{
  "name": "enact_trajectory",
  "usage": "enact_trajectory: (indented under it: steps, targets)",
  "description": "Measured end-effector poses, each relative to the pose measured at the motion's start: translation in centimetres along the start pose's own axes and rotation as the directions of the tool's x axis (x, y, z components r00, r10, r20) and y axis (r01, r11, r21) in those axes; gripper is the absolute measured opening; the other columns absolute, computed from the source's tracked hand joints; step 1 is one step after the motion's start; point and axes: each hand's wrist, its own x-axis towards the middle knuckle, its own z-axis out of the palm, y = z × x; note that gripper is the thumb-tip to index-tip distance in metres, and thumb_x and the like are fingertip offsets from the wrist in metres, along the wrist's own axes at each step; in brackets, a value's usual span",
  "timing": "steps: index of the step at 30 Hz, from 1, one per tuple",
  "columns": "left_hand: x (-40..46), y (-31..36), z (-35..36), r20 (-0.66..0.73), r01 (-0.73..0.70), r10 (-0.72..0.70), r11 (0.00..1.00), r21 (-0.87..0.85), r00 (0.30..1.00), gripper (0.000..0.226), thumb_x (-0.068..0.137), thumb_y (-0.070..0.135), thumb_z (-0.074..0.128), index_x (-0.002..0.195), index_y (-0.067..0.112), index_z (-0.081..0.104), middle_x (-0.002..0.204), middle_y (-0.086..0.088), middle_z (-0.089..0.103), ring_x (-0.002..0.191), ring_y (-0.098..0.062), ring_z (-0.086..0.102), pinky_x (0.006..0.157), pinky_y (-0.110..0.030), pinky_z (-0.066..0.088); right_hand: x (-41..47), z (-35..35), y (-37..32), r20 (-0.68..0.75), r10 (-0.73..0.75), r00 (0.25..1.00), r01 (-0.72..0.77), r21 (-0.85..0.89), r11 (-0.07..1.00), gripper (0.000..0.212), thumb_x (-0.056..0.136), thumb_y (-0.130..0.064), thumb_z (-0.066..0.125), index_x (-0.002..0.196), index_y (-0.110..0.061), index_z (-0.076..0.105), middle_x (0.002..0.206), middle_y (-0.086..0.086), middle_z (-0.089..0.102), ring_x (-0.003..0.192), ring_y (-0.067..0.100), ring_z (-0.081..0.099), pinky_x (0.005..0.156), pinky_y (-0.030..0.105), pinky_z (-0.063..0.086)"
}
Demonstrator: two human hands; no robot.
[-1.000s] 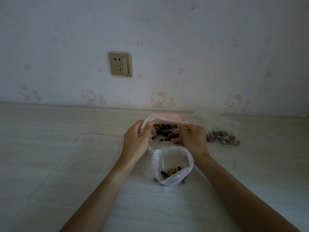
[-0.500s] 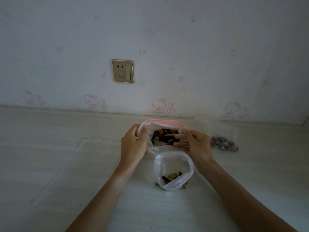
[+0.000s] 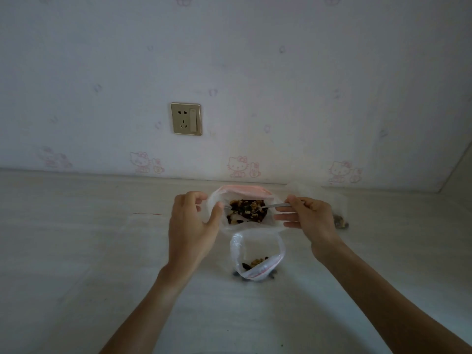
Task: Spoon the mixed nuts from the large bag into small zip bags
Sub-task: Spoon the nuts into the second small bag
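Head view is showing the left hand [image 3: 190, 226] gripping the large bag's [image 3: 245, 194] rim, the right hand [image 3: 310, 217] pinching a spoon [image 3: 268, 207]; its bowl is sitting half-buried in nuts [image 3: 249, 209], and a small bag [image 3: 256, 254] is standing open.

The large bag [image 3: 242, 198] stands on the bench [image 3: 76, 251] between the two hands, its mouth open, with nuts [image 3: 246, 210] inside. The left hand [image 3: 191, 226] is at its left edge; the right hand [image 3: 309, 218] is at its right, with a spoon [image 3: 270, 206] reaching from it into the nuts. Just nearer than both hands stands a small bag [image 3: 256, 254]. Beyond the right hand lies another small bag [image 3: 337, 210]. A flat bag [image 3: 122, 251] lies left of the left hand. Behind everything, a socket [image 3: 186, 119] sits on the wall [image 3: 306, 98].
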Motion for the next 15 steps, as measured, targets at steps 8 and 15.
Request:
enact_trajectory:
  steps: [8,15]
  targets:
    - [-3.1,1.7,-1.2,0.357,0.076,-0.085,0.996,0.039,0.930,0.039,0.089,0.072,0.059,0.081,0.036,0.069,0.072,0.020,0.067,0.074,0.007,0.062,0.062,-0.023,0.046,-2.6,-3.1,-2.2,0.050,-0.026,0.998,0.021,0.099,0.995,0.025,0.102,-0.024,0.063,0.094,-0.004,0.075,0.088,0.012,0.080,0.079,0.030,0.079,0.059,0.028,0.061]
    - [-3.7,2.7,-1.1,0.422,0.080,-0.067,0.997,-0.012,0.904,0.010,0.093,0.033,0.073,0.083,0.031,0.072,0.064,0.011,0.071,0.053,-0.004,0.067,0.064,-0.031,0.057,-5.2,-5.6,-1.3,0.138,-0.053,0.989,0.055,-0.007,0.998,0.026,0.102,-0.023,0.062,0.096,-0.004,0.077,0.085,0.013,0.079,0.079,0.032,0.078,0.060,0.028,0.061]
